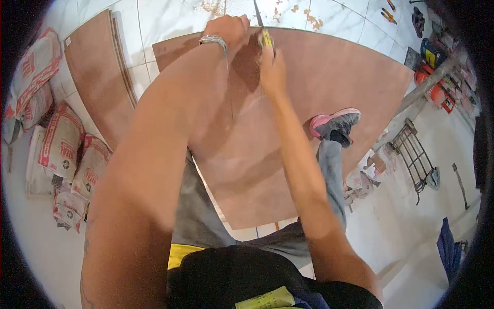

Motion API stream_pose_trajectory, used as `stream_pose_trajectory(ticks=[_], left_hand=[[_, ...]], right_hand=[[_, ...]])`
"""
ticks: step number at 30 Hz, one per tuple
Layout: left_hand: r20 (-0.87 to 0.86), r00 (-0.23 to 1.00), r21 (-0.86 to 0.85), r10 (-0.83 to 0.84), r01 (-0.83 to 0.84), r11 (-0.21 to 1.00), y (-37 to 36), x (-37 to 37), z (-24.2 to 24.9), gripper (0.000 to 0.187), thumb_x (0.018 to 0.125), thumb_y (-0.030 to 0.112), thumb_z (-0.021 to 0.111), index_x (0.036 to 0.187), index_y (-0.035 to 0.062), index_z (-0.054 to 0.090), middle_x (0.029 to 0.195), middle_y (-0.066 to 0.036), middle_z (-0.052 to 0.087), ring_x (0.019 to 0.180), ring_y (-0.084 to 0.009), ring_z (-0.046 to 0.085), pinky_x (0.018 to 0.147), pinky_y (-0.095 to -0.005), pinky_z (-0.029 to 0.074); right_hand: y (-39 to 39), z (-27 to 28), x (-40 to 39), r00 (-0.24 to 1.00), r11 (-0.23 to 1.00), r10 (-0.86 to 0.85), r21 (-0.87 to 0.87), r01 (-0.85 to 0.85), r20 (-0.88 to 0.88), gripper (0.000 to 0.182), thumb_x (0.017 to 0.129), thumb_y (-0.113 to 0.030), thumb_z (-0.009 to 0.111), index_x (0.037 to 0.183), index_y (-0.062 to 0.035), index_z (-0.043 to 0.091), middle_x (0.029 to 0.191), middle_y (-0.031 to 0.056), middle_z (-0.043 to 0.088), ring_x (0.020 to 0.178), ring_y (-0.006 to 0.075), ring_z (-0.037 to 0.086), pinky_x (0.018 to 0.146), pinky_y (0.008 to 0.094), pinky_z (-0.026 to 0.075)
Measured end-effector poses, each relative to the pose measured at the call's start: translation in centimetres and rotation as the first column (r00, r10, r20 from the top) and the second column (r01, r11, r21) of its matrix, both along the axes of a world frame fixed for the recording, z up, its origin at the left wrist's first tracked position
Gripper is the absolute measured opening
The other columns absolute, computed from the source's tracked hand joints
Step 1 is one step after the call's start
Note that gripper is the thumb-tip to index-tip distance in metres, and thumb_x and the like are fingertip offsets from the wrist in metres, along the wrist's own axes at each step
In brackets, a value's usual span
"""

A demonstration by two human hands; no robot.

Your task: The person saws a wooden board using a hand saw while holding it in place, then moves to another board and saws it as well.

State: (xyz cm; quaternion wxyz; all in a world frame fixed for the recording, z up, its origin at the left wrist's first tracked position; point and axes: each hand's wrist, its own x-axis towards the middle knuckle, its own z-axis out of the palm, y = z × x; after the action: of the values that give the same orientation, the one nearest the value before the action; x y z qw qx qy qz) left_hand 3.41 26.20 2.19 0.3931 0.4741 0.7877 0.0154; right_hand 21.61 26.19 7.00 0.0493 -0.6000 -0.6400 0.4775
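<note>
A large reddish-brown board (319, 77) lies flat on the tiled floor beneath my arms. My right hand (272, 69) is wrapped round the yellow handle of a hand saw (266, 38), whose dark blade points past the board's far edge. Just left of it, my left hand (229, 30), with a watch at the wrist, is closed at that same edge; whether it grips anything is hidden. Sawdust (257, 64) lies beside the saw, and a thin line runs down the board from there. A shoe (337, 124) rests on the board's right part.
More brown boards (98, 67) lie at the left, near stacked printed sacks (64, 139). Orange-handled pliers (388, 16) are on the tiles at the upper right. A red helmet (436, 93) and a metal hand truck (414, 152) are at the right.
</note>
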Motion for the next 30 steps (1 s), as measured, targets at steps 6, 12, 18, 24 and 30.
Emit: stream_pose_trajectory(ticks=[6, 12, 18, 24, 30], left_hand=[[-0.005, 1.0, -0.041, 0.011, -0.011, 0.999, 0.3, -0.1, -0.8, 0.051, 0.103, 0.033, 0.03, 0.102, 0.0043, 0.073, 0.102, -0.02, 0.075, 0.097, -0.0382, 0.073, 0.086, -0.0506, 0.057], [-0.029, 0.999, -0.044, -0.021, 0.02, 0.999, -0.1, 0.2, -0.8, 0.042, 0.101, 0.029, 0.038, 0.1, 0.0051, 0.072, 0.102, -0.019, 0.075, 0.097, -0.0374, 0.073, 0.081, -0.0497, 0.058], [-0.101, 0.991, 0.052, -0.092, 0.097, 0.994, -0.5, 0.5, -0.3, 0.041, 0.1, 0.03, 0.04, 0.093, 0.0057, 0.073, 0.098, -0.018, 0.076, 0.093, -0.0364, 0.074, 0.08, -0.0495, 0.058], [-0.034, 0.999, -0.041, -0.009, 0.007, 0.999, -0.3, 0.2, -0.8, 0.046, 0.1, 0.032, 0.036, 0.096, 0.0061, 0.074, 0.098, -0.019, 0.076, 0.091, -0.0375, 0.074, 0.082, -0.0492, 0.057], [0.0, 1.0, -0.068, 0.031, -0.03, 0.997, 0.5, -0.3, 0.5, 0.05, 0.101, 0.034, 0.033, 0.106, 0.0072, 0.075, 0.103, -0.021, 0.075, 0.092, -0.0383, 0.073, 0.084, -0.0494, 0.057]], right_hand=[[-11.9, 16.7, 12.8, 0.982, 0.983, -0.025, -0.177, 0.058, 0.186, 0.036, 0.104, -0.023, 0.047, 0.13, 0.001, 0.053, 0.11, 0.0243, 0.069, 0.094, 0.0339, 0.068, 0.086, 0.044, 0.052], [-4.1, -0.6, 3.1, 0.988, 0.997, -0.033, 0.073, 0.022, 0.148, 0.035, 0.102, -0.032, 0.054, 0.108, 0.0022, 0.057, 0.096, 0.0331, 0.064, 0.095, 0.0506, 0.063, 0.077, 0.0528, 0.049], [-0.1, 1.3, -0.3, 0.987, 1.0, 0.001, -0.001, -0.001, 0.161, 0.046, 0.104, -0.042, 0.045, 0.106, 0.0021, 0.056, 0.101, 0.0336, 0.064, 0.1, 0.0533, 0.061, 0.085, 0.0573, 0.046], [-3.7, 7.2, 2.6, 0.967, 0.994, 0.08, 0.059, -0.097, 0.242, 0.045, 0.107, -0.039, 0.044, 0.114, 0.0035, 0.057, 0.096, 0.0307, 0.064, 0.085, 0.0435, 0.062, 0.078, 0.0488, 0.047], [-8.7, 16.1, 7.3, 0.97, 0.989, -0.041, -0.131, 0.074, 0.241, 0.035, 0.106, -0.029, 0.048, 0.12, 0.0011, 0.057, 0.095, 0.0283, 0.066, 0.087, 0.0398, 0.068, 0.077, 0.0484, 0.05]])
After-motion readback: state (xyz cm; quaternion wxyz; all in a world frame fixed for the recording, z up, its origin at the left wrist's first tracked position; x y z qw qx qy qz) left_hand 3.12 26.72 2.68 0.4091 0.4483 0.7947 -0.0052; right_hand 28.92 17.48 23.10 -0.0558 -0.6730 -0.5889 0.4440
